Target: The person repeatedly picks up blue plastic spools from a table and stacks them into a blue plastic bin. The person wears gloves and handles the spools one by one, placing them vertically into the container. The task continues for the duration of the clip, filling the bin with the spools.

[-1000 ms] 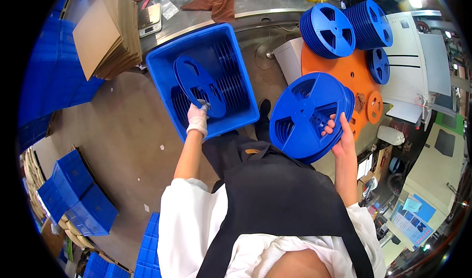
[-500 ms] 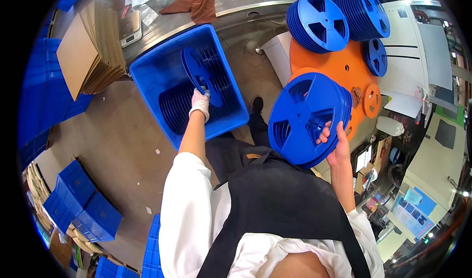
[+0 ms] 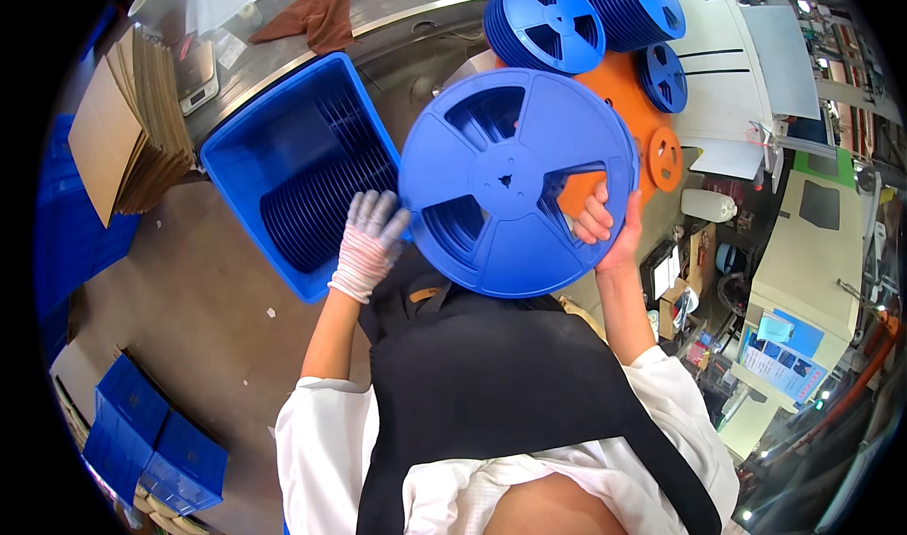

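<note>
A large blue plastic reel (image 3: pixel 515 181) is held up flat in front of me, covering the middle of the view. My bare right hand (image 3: pixel 605 221) grips its right rim, fingers hooked through one of its openings. My gloved left hand (image 3: pixel 367 242) presses on the reel's left edge, fingers spread. Behind the left hand stands a blue plastic crate (image 3: pixel 288 162) holding a row of several blue reels on edge.
Stacks of blue reels (image 3: pixel 548 20) and orange reels (image 3: pixel 624 91) sit on the bench at the top. A pile of cardboard sheets (image 3: pixel 123 138) lies left of the crate. Small blue bins (image 3: pixel 151 440) sit on the floor at lower left. Shelves and boxes crowd the right.
My left hand has come out of the crate to the reel's left edge. The reel in my right hand has moved left and up toward the camera.
</note>
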Action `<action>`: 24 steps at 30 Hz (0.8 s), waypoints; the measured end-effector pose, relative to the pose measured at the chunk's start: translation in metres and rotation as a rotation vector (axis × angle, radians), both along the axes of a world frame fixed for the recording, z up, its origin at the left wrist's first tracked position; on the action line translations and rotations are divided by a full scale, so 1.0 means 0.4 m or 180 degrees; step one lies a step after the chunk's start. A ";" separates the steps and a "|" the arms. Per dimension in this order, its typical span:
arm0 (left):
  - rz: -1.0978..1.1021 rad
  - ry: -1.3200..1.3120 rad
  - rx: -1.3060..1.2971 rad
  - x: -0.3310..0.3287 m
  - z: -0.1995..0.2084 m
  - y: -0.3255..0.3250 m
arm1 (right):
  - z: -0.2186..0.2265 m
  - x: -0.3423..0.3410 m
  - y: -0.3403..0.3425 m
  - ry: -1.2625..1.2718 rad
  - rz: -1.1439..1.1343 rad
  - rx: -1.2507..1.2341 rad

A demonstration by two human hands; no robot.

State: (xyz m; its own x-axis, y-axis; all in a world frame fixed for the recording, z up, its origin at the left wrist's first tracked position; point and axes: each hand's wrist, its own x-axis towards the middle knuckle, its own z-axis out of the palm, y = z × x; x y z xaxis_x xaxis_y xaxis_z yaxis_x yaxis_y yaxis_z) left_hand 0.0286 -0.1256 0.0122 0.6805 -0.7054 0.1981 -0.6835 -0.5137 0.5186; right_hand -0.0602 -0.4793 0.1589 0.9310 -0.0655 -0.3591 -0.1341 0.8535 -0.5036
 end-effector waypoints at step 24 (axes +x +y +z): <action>0.1451 0.4986 -0.4308 -0.168 0.119 0.249 | 0.021 0.049 0.133 0.0494 0.0354 -0.0914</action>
State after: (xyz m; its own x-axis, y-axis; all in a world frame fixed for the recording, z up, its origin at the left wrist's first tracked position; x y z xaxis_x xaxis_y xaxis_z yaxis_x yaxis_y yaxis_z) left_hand -0.0385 -0.0259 0.0597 0.7865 -0.4262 -0.4471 0.6144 0.6143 0.4952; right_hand -0.0407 -0.4261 0.1674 0.8739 -0.0855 -0.4785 -0.3123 0.6557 -0.6875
